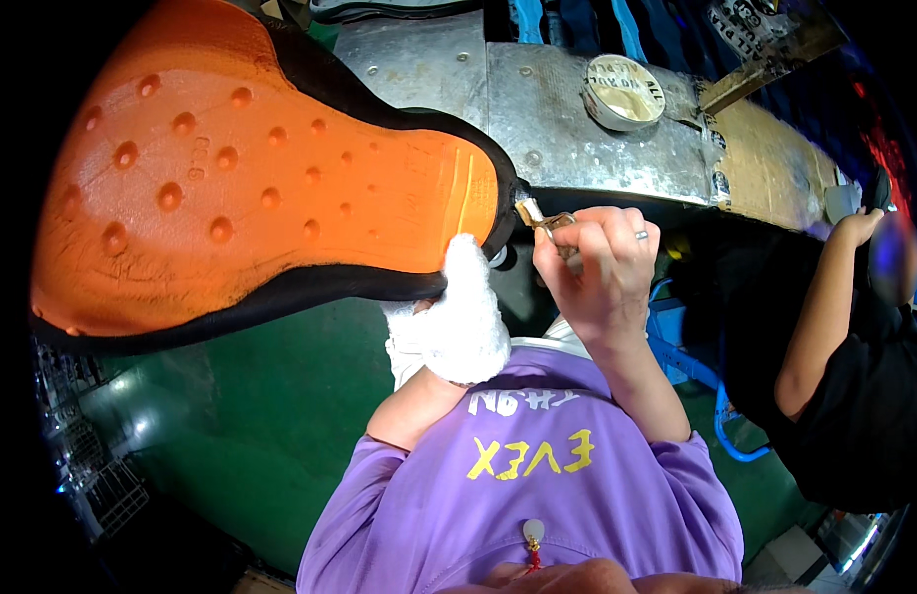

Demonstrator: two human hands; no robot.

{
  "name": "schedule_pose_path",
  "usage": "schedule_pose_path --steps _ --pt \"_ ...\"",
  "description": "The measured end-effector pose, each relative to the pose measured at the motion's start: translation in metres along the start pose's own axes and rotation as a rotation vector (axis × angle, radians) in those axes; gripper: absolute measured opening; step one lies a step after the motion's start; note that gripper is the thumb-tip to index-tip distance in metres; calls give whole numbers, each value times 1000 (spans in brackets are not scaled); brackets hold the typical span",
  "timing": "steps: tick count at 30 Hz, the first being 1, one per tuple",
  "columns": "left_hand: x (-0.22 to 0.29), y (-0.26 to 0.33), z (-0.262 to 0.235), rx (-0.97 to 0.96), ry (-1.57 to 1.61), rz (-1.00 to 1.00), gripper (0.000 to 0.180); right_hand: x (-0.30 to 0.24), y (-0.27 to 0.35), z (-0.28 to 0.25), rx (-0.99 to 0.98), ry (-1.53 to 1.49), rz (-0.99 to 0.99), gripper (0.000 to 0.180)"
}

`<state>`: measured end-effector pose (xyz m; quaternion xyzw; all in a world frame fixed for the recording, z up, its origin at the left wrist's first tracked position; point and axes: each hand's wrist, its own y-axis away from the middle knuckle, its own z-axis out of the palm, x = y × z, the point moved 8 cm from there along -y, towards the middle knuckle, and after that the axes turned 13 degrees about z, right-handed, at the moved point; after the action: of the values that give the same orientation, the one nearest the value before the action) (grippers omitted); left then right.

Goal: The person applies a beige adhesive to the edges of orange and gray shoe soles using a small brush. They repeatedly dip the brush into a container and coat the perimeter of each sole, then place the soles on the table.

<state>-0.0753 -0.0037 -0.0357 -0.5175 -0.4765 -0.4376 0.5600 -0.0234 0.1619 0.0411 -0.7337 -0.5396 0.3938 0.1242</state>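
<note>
A large seat (280, 168) filled the upper left of the view, its orange dimpled underside facing up and a black cover wrapped around its edge. The wide end lay to the left, and the narrow end pointed right, in front of the person's chest. The left hand (466, 322), in a white glove, gripped the near edge of that narrow end, one covered finger or thumb pressed on the orange face; the rest of its grip was hidden. The right hand (605, 265), bare with a ring (641, 236) on one finger, pinched a small tool (531, 212) with a pale head, close to the black tip of the seat; whether the two touched could not be told. Behind the seat ran a metal bench (567, 163), partly covered by it, though whether it bore the seat's weight was unclear. On the bench stood a bowl (627, 123) with pale stuff inside, and cardboard (775, 153) lay farther right. The person wore a purple shirt (538, 416) above a green floor (241, 416). At the right, a co-worker (845, 416) in black had one arm raised, beside a blue metal frame (721, 421).
</note>
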Motion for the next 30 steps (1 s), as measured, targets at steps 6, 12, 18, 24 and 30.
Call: schedule_pose_path --steps 6,12,18,24,30 --pt "-9 2 0 140 192 -305 15 0 1 -6 34 -10 -11 31" --pt "-1 0 -4 197 235 -157 16 0 -3 -5 4 26 -10 33" --pt "20 -5 2 56 142 14 27 -5 -2 -1 -77 -8 -2 32" --pt "13 -3 3 83 140 -91 26 -3 -6 -5 -50 15 -5 29" --pt "-15 1 -8 -58 27 -103 26 3 -11 -4 -38 52 52 23"
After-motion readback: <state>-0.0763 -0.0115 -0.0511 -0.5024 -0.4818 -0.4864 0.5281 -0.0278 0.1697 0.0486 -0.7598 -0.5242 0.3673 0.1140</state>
